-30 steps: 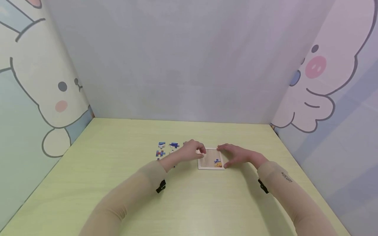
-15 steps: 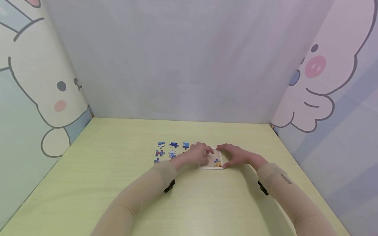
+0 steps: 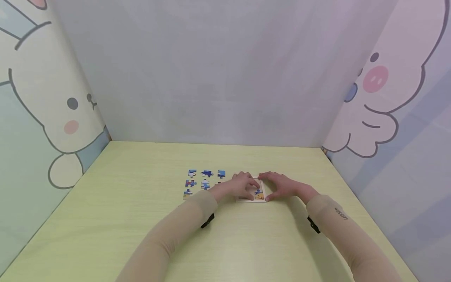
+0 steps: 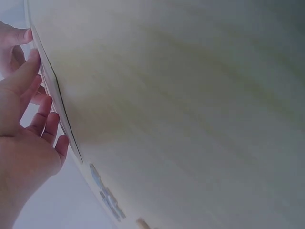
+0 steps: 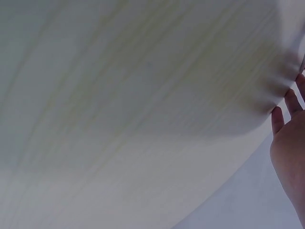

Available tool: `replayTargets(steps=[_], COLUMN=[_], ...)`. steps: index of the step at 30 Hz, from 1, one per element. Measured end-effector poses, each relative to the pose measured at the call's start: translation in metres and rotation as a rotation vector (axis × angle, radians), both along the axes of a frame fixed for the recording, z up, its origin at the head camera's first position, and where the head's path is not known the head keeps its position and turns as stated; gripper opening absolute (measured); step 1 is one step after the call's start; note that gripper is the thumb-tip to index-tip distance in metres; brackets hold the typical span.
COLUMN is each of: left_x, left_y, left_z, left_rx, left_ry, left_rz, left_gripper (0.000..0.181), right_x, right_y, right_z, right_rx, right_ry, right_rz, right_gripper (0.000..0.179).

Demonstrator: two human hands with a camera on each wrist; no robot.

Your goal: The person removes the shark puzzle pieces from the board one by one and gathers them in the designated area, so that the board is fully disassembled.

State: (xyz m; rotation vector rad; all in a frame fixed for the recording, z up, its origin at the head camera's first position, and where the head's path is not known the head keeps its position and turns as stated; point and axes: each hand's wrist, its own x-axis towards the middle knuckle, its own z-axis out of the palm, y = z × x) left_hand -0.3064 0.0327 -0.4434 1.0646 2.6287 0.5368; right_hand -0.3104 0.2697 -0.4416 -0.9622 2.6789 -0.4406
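A small shallow puzzle tray (image 3: pixel 261 201) with a pale rim lies flat on the table. One blue-and-yellow puzzle piece (image 3: pixel 259 194) sits in its near right corner. Over the tray is my left hand (image 3: pixel 240 186), its index finger and thumb apart beside that piece; whether they touch it is unclear, and nothing shows between them. The left wrist view shows the left hand (image 4: pixel 28 148) with its other fingers bent loosely above the tray edge. My right hand (image 3: pixel 283 186) rests along the tray's right rim, fingertips at the far corner and thumb at the near corner.
Several loose puzzle pieces (image 3: pixel 205 184) lie in rows left of the tray, some partly hidden by the left arm. They rest on a pale yellow table (image 3: pixel 232 243). Cloth walls with cartoon animals (image 3: pixel 377 80) stand at the back and sides.
My left hand has moved right across the tray toward the piece in the corner, uncovering more loose pieces behind it. The right hand has stayed on the rim.
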Motion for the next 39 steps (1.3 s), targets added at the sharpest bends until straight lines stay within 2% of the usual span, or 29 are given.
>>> replayTargets(steps=[10, 18, 21, 25, 29, 33, 39], left_x=[-0.0006, -0.0011, -0.0025, -0.0033, -0.0042, -0.0055, -0.0062], left_y=[0.0003, -0.0001, -0.0012, -0.0024, -0.0022, -0.0006, 0.0029], left_z=[-0.0003, 0.0011, 0.0021, 0.0034, 0.0033, 0.0019, -0.0002], left_rx=[-0.025, 0.013, 0.068, 0.163, 0.217, 0.238, 0.242], left_ry=[-0.002, -0.032, -0.072, -0.177, -0.244, -0.245, -0.209], left_rz=[-0.012, -0.006, -0.007, -0.019, -0.038, -0.042, -0.029], left_gripper=[0.041, 0.040, 0.038, 0.032, 0.029, 0.025, 0.020], right_x=[-0.0006, -0.0002, 0.0003, 0.0005, -0.0003, -0.0007, 0.0001], right_y=[-0.0002, 0.0000, -0.0005, -0.0009, -0.0009, -0.0010, -0.0015], right_z=[-0.0012, -0.0005, 0.0003, 0.0011, 0.0005, 0.0002, 0.0006], right_rx=[-0.006, -0.007, -0.008, -0.011, -0.006, -0.005, -0.006], right_ry=[0.004, 0.004, -0.003, -0.008, 0.000, -0.002, -0.005], right_rz=[0.005, 0.009, 0.011, 0.020, 0.027, 0.022, 0.020], right_gripper=[0.088, 0.088, 0.087, 0.087, 0.087, 0.087, 0.090])
